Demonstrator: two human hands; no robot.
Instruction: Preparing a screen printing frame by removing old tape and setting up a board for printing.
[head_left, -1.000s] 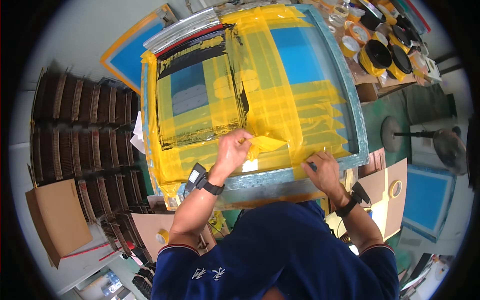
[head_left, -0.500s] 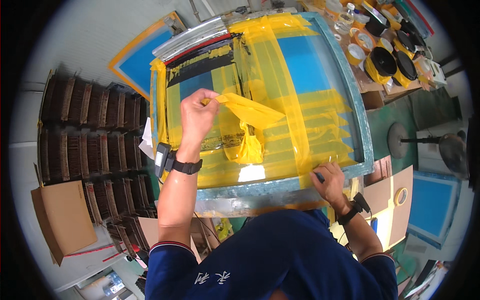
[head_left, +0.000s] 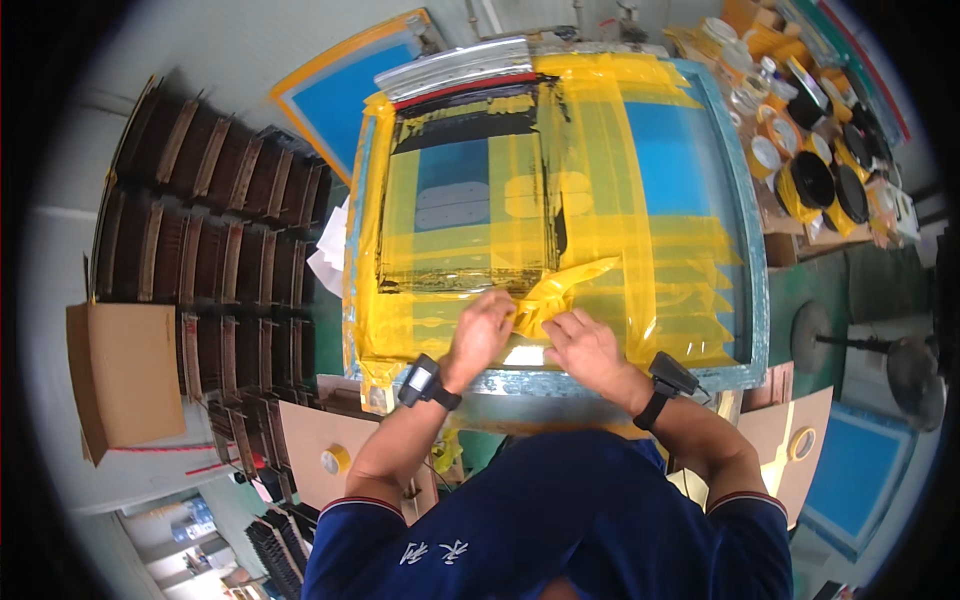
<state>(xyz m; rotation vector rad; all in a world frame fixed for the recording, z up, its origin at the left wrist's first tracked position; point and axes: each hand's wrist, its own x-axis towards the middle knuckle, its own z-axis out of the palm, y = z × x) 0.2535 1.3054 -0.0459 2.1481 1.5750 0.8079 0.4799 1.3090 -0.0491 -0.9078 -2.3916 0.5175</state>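
A screen-printing frame (head_left: 757, 300) with a blue-green border lies before me, its blue mesh (head_left: 680, 160) largely covered by strips of yellow tape. Black ink smears the tape around a rectangular area at the left. Over the near part of the mesh, my left hand (head_left: 482, 330) and my right hand (head_left: 590, 350) come close together. Both have their fingers closed on a crumpled wad of yellow tape (head_left: 548, 305). One loose end of it sticks up toward the right. Any small thing inside the right fingers is hidden.
A metal squeegee (head_left: 455, 68) with a red edge rests on the frame's far left side. Tape rolls, tubs and a bottle crowd a bench (head_left: 765, 215) at far right. Drying racks (head_left: 230, 220) stand left; a fan (head_left: 910, 380) stands right. Cardboard (head_left: 320, 420) lies nearer.
My left hand has come down and nearer with the yellow tape; my right hand has left the frame's near right corner and joined it at the wad. The view has shifted.
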